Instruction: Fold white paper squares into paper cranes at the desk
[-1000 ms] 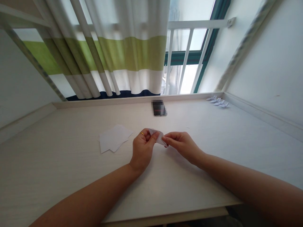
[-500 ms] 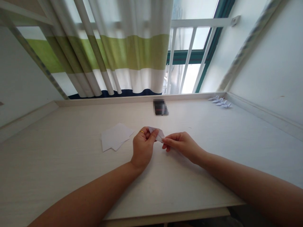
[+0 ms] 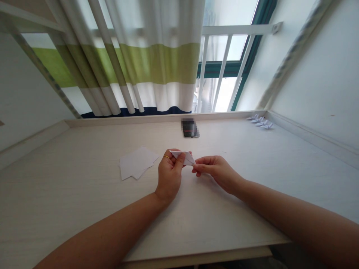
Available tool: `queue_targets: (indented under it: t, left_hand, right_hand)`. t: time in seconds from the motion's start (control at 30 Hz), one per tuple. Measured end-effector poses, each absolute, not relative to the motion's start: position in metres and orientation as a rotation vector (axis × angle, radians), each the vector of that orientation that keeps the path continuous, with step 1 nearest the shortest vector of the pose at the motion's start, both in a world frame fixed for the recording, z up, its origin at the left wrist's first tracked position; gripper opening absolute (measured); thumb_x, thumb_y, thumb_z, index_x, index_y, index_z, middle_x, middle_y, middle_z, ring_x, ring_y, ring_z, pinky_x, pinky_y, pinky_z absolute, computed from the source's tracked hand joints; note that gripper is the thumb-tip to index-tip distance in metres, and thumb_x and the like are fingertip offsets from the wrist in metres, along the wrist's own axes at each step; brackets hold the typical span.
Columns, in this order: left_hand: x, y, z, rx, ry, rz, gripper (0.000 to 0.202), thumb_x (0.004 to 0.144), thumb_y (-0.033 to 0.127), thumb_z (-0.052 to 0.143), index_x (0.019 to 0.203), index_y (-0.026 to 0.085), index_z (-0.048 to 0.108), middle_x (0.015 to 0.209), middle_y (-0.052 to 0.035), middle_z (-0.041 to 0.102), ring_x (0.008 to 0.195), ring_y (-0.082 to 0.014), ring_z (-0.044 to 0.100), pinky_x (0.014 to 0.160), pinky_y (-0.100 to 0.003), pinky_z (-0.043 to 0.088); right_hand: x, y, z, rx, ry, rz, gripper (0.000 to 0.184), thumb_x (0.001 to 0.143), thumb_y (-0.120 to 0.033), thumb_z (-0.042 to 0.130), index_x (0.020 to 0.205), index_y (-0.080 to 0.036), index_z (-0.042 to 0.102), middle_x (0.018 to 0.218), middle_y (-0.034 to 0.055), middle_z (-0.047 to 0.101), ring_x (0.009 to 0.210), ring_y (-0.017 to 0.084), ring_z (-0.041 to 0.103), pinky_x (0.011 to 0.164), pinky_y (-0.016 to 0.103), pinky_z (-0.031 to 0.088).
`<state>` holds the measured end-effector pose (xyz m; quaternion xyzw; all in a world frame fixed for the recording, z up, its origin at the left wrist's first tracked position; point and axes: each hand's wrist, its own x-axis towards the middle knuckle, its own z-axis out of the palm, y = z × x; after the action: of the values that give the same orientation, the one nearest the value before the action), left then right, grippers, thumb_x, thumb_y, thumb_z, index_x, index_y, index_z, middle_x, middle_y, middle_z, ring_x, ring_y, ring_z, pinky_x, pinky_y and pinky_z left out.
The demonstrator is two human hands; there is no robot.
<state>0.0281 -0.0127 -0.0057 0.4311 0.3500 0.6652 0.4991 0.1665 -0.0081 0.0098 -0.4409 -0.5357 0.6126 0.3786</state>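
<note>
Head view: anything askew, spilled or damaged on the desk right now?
Nothing stands out. Both hands, left hand and right hand, pinch a small folded paper. The loose sheets lie fanned unevenly, and the finished paper figures sit grouped in the far corner.

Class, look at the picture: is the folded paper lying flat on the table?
No, the folded paper is lifted off the table, pinched between the left hand and the right hand.

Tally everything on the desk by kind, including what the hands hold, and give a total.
Folded paper piece, pinched between left hand and right hand: 1
Loose stack of white paper sheets: 1 (sheet count unclear)
Dark blurred object: 1
Cluster of small folded paper figures: 1 (about 4, too small to be sure)
Total: 4
</note>
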Motion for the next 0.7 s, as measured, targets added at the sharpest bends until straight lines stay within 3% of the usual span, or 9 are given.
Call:
queue_targets:
  t: [0.5,0.7]
  left_hand:
    - [0.0293,-0.0160,-0.0025,0.927,0.841,1.567,0.020,0.074,0.030,0.056,0.084,0.017,0.044,0.081,-0.0043,0.067,0.079,-0.0166,0.063,0.072,-0.035,0.049]
    - [0.0282,-0.0128,-0.0022,0.905,0.854,1.592,0.019,0.074,0.029,0.056,0.084,0.018,0.044,0.081,-0.0027,0.067,0.077,-0.0149,0.063,0.070,-0.033,0.049]
  right_hand:
    - [0.1644,-0.0126,0.0148,-1.139,-1.323,1.413,0.018,0.063,-0.031,0.066,0.065,-0.013,0.065,0.060,0.0021,0.063,0.057,0.011,0.052,0.067,0.029,0.040]
    - [0.1688,-0.0083,0.0130,-0.974,-1.269,1.629,0.024,0.068,-0.035,0.062,0.071,-0.012,0.067,0.070,0.0065,0.066,0.059,0.011,0.056,0.066,0.028,0.042]
